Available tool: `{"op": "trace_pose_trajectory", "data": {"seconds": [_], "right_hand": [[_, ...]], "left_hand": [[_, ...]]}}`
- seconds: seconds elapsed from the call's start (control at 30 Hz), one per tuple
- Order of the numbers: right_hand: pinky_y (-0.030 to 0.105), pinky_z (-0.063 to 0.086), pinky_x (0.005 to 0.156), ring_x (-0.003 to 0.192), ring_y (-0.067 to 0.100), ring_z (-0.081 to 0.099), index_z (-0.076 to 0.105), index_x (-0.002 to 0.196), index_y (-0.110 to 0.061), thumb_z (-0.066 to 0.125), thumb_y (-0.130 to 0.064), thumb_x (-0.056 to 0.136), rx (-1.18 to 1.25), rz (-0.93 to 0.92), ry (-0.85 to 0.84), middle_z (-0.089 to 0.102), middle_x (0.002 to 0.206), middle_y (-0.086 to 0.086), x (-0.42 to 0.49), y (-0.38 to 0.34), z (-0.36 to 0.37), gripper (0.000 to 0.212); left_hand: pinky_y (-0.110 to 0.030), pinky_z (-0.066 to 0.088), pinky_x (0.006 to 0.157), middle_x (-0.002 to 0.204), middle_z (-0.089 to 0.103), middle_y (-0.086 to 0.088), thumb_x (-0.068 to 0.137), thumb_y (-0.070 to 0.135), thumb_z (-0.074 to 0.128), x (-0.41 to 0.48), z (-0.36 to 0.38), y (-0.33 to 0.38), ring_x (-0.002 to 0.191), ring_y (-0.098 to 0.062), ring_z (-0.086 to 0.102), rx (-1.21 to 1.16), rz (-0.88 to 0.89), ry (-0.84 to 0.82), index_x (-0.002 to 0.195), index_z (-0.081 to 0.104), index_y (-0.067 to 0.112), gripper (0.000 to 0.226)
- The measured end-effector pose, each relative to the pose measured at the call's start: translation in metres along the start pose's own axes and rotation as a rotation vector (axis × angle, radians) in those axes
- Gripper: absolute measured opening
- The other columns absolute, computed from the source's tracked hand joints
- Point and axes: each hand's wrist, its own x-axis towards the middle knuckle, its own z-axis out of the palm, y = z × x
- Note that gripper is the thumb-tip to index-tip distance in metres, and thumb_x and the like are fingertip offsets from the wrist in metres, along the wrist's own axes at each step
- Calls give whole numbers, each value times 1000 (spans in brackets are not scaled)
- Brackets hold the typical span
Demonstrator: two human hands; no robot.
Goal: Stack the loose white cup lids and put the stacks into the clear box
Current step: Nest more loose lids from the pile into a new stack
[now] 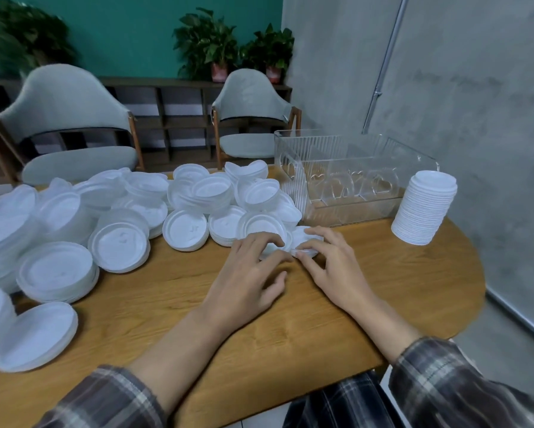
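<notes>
Illumination is soft, even and moderately dim, with a cool cast; no single source is identifiable. Shadows on the worktop [179, 291] are faint and diffuse. The white lids [9, 230] at the left edge are washed out and smeared. The upper-left plant [21, 35] is blurred. Wide-angle distortion tilts the pipe [386, 63] at right. The clear box [352, 168] carries small highlights.

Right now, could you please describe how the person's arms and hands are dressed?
The left hand and right hand are bare: no gloves, rings or watch visible. The left sleeve and right sleeve are dark plaid with pale stripes; forearms uncovered.
</notes>
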Motion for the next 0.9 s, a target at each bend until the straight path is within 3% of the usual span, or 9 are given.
{"op": "trace_pose_trajectory", "data": {"seconds": [0.17, 0.4, 0.5, 0.63, 0.8, 0.9], "right_hand": [[23, 45, 99, 109, 13, 61, 78, 104, -11, 76, -17, 95, 25, -60, 65, 70, 111, -6, -6, -6, -2, 11], [21, 46, 85, 95, 15, 63, 74, 98, -13, 72, -15, 97, 132, -78, 138, 69, 95, -10, -11, -28, -11, 3], [20, 45, 81, 90, 13, 63, 71, 95, -11, 66, -13, 98, 228, -89, 178, 67, 90, -10, -11, -37, -16, 7], [21, 43, 80, 88, 14, 63, 70, 97, -11, 62, -13, 99, 365, -89, 105, 65, 91, -13, -13, -44, -19, 9], [25, 48, 86, 97, 15, 69, 71, 106, -13, 65, -15, 99, 517, -50, 67, 72, 100, -9, -15, -50, -16, 10], [34, 53, 93, 110, 22, 67, 65, 124, -15, 73, -13, 92, 490, -38, 86, 69, 116, -7, -19, -49, -17, 34]], "left_hand": [[-39, 46, 91, 118, 60, 1, 92, 17, 71, 1, -3, -1, 109, -22, 60, -51, -63, 51, 111, 74, 17, 20], [-38, 47, 96, 119, 61, 4, 91, 12, 75, -2, -10, 0, 113, -18, 59, -122, -127, 119, 113, 74, 17, 23], [-41, 48, 103, 131, 59, -2, 91, 14, 80, 0, -14, 1, 125, -19, 57, -158, -152, 152, 122, 73, 15, 32], [-40, 45, 103, 132, 63, 2, 89, 28, 84, 3, -18, 4, 126, -18, 57, -134, -114, 129, 125, 73, 18, 39], [-47, 41, 102, 115, 74, 16, 96, 33, 76, 3, -15, 5, 120, -7, 64, -116, -148, 140, 120, 75, 22, 27], [-51, 35, 108, 113, 74, 19, 95, 37, 74, 4, -19, 4, 115, -4, 64, -96, -235, 161, 117, 76, 25, 25]]}}
